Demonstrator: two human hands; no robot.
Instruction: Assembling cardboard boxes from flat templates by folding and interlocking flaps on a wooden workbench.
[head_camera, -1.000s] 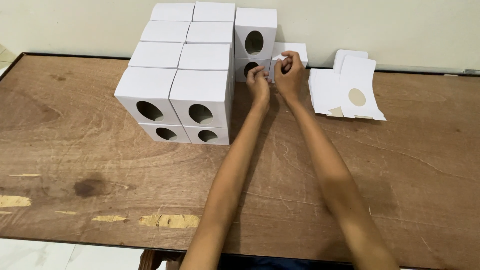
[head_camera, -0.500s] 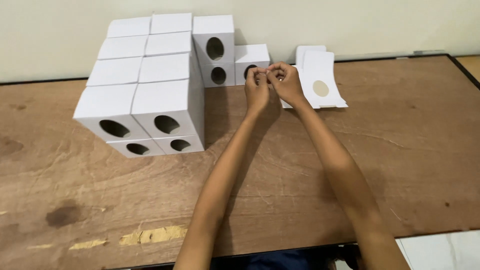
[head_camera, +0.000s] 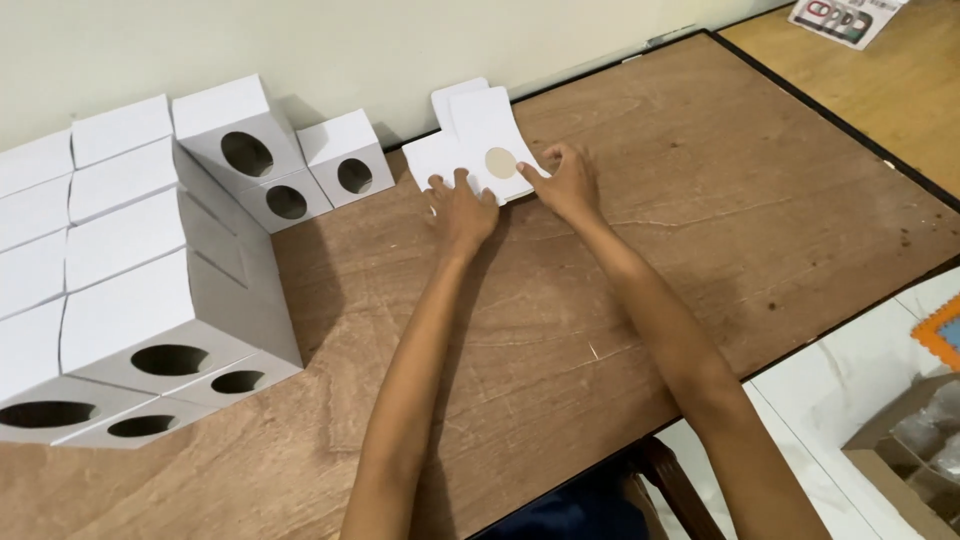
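Both arms reach out long and straight over the brown wooden table (head_camera: 640, 300), far from the body. The left hand (head_camera: 462, 210) lies flat with its palm down, and its fingertips (head_camera: 436, 184) press on the near left edge of a stack of flat white cardboard sheets with a round hole (head_camera: 478, 150). The right hand (head_camera: 568, 183) rests on the table just right of the stack. Its thumb and first finger touch the near right edge of the top sheet. The fingers are spread a little. It is not clear if they pinch the sheet or just lie on it.

The stack lies flat on the table, close to the pale wall (head_camera: 400, 40). Its long side runs away from the person, tipped a bit to the left. The round hole faces up, and it sits between the two hands, just past them.

To the left of the hands stands a small white cardboard box with an oval hole (head_camera: 346, 158). Next to it are two more stacked white boxes (head_camera: 250, 160). A big block of white boxes (head_camera: 130, 300) fills the left side of the table, well apart from the hands.
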